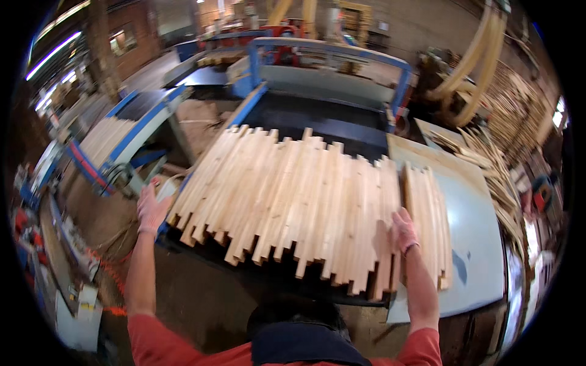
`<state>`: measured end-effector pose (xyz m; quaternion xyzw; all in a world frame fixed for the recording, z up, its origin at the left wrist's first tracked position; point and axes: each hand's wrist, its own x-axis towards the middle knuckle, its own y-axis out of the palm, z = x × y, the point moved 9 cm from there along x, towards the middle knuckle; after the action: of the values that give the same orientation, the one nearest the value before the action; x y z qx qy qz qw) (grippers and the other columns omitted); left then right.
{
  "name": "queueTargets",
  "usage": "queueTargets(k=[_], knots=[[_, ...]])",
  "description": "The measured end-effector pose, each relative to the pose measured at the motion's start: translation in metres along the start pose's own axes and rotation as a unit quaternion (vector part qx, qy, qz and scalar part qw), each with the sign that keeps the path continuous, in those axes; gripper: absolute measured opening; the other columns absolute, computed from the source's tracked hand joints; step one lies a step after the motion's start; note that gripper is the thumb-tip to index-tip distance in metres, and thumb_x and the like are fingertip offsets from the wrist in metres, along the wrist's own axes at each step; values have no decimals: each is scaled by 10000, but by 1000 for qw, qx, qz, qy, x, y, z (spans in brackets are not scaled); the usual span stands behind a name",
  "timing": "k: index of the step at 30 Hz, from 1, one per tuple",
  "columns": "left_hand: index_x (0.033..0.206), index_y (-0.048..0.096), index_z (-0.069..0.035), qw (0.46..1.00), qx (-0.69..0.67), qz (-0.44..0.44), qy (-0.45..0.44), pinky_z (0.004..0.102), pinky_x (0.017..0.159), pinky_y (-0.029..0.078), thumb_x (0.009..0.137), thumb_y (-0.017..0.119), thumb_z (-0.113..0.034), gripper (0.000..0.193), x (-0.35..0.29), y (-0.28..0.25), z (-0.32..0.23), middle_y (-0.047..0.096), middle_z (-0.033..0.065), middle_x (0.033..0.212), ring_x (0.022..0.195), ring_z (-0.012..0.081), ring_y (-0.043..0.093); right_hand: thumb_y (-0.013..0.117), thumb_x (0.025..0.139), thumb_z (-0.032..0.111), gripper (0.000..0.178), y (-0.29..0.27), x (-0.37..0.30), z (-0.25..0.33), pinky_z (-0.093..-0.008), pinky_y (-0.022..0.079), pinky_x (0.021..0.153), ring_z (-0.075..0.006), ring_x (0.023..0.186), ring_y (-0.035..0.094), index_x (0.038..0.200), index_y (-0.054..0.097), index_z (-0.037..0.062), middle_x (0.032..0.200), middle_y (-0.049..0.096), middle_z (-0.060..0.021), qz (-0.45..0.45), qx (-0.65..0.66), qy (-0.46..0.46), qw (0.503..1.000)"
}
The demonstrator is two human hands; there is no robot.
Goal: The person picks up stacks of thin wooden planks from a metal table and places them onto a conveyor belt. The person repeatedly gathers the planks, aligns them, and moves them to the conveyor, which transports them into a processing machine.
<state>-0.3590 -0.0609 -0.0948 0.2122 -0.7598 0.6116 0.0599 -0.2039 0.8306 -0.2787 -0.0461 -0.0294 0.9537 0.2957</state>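
A wide row of pale wooden strips (287, 201) lies side by side on a black conveyor bed (311, 113), with uneven ends toward me and away. My right hand (404, 230), in a pinkish glove, lies against the right side of this row, fingers stretched out. Beyond it, a smaller bundle of strips (426, 222) rests on a pale grey side table (473, 226). My left hand (152, 207), gloved likewise, is just off the row's left edge by the blue frame, fingers apart. Motion blurs it slightly, and I see nothing held in it.
A blue guard frame (329, 46) spans the conveyor's far end. Another conveyor carrying strips (107, 140) stands at left. Thick flexible hoses (482, 61) hang at right, above loose scrap wood (488, 165). An orange coiled hose (110, 271) runs at lower left.
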Motion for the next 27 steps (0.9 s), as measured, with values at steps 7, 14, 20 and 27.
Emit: queueTargets(k=[7,14,20,27], knots=[[1351,725,-7,582,-626,513,76,363,1019,563,1039,664,-192,368,-238,26,-154,749,171,1278,1173,251,709,676,1038,324,665,-15,-55,3,-342,459,1109,-295,1301,614,1563,488,-39,1491,620,-177,-8,-246,-107,963],[1324,751,-56,713,-222,644,-165,379,1011,552,1081,572,-367,433,-440,247,-80,757,118,1295,1203,270,704,708,1032,220,666,13,-175,-14,-295,500,1054,-175,1230,632,1571,454,-78,1426,655,-144,-5,33,49,998],[1253,737,-62,696,-73,703,-124,397,990,534,1053,585,-432,447,-556,346,30,734,121,1241,1159,266,679,681,1025,150,600,15,-283,-14,-366,548,1028,-226,1193,672,1551,486,-61,1345,695,-154,-14,181,84,980],[1171,720,-70,671,-62,736,-69,418,965,512,1021,600,-508,479,-585,404,-10,706,125,1179,1108,263,650,739,1000,229,587,-42,-465,-195,-392,593,932,-256,1063,715,1496,555,-25,1231,723,-139,-28,133,382,914]])
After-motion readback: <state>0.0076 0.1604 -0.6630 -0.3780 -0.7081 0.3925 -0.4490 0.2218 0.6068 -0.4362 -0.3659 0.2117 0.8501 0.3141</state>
